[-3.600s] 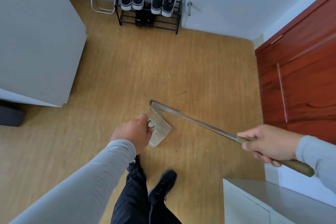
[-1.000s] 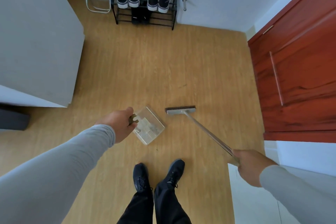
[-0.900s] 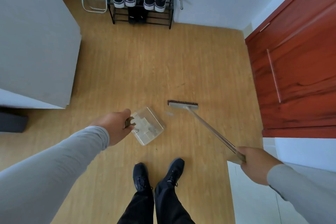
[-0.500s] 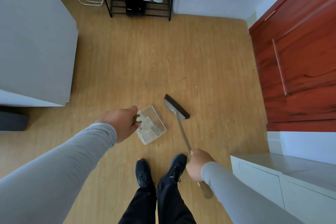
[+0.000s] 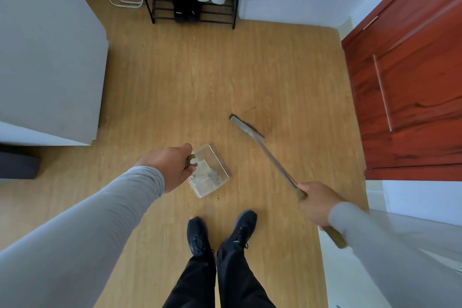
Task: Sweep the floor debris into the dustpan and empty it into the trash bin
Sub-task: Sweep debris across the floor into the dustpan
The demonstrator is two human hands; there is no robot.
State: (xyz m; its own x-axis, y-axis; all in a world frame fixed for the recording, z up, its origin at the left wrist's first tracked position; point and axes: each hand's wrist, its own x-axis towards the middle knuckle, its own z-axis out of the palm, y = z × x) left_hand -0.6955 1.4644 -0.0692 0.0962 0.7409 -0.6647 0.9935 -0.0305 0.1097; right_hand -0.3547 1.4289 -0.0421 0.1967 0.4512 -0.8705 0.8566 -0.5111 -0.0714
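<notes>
We hold the clear dustpan [image 5: 208, 172] low by its handle, left hand [image 5: 168, 167] clenched; our right hand [image 5: 317, 204] grips the broom [image 5: 271, 160]. Its head [image 5: 246, 127] lies up and right of the pan — apart, handle slanting back toward us.
</notes>
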